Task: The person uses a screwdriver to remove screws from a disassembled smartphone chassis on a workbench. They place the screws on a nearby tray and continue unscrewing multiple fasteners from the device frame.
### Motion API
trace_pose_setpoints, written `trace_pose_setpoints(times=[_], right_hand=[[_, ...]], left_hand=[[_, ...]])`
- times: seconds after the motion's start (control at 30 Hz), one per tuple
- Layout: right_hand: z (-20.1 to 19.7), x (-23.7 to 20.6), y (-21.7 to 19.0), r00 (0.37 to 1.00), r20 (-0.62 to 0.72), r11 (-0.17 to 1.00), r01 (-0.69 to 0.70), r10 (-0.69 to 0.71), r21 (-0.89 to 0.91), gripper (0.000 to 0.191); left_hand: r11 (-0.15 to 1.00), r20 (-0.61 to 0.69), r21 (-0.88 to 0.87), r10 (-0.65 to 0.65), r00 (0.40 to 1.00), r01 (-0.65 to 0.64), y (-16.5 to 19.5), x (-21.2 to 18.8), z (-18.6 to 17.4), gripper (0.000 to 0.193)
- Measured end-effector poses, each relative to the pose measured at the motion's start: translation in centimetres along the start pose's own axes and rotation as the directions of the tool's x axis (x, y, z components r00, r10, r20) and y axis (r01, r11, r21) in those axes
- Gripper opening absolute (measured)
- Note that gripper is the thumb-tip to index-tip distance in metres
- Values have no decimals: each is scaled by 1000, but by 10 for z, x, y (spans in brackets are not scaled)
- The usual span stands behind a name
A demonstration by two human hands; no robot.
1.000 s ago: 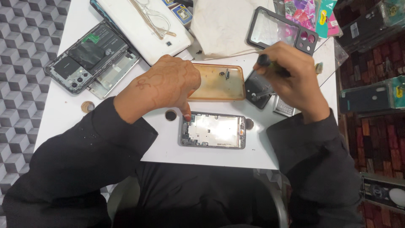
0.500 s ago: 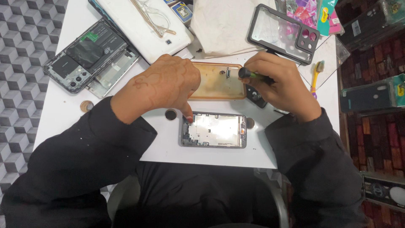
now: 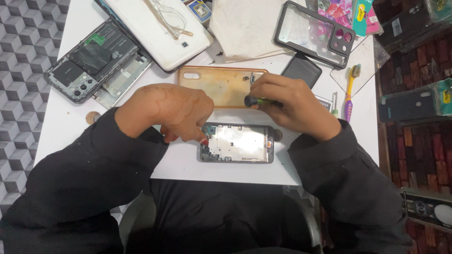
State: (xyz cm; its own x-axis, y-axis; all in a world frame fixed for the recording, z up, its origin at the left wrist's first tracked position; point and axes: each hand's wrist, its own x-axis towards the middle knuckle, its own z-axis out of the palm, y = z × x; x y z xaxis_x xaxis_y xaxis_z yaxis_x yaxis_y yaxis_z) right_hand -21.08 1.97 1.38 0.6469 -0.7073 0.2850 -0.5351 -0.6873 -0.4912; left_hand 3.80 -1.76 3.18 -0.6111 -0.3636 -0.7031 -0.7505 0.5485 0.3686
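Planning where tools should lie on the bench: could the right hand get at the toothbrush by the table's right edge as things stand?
Probably yes. The toothbrush lies in the open just right of the right hand, with only bare table and a small screwdriver between. But the hand grips a dark tool, which it would likely have to put down first.

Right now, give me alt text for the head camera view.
Left hand steadies an opened phone on a white table while the right hand grips a dark screwdriver. Behind lie a tan phone case and another disassembled phone.
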Motion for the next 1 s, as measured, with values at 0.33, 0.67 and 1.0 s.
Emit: trace_pose_setpoints(times=[0.33, 0.67, 1.0], right_hand=[[8, 1, -10, 996, 79, 998, 44, -40, -47, 22], [24, 1, -18, 989, 105, 989, 115, -105, -92, 21], [39, 2, -17, 977, 85, 973, 205, -196, -107, 20]], left_hand=[[1000, 24, 29, -5, 1000, 5, 3, 10, 6, 47], [995, 41, 94, 25, 999, -29, 6, 12, 9, 48], [994, 48, 113, 6, 999, -12, 11, 16, 11, 47]])
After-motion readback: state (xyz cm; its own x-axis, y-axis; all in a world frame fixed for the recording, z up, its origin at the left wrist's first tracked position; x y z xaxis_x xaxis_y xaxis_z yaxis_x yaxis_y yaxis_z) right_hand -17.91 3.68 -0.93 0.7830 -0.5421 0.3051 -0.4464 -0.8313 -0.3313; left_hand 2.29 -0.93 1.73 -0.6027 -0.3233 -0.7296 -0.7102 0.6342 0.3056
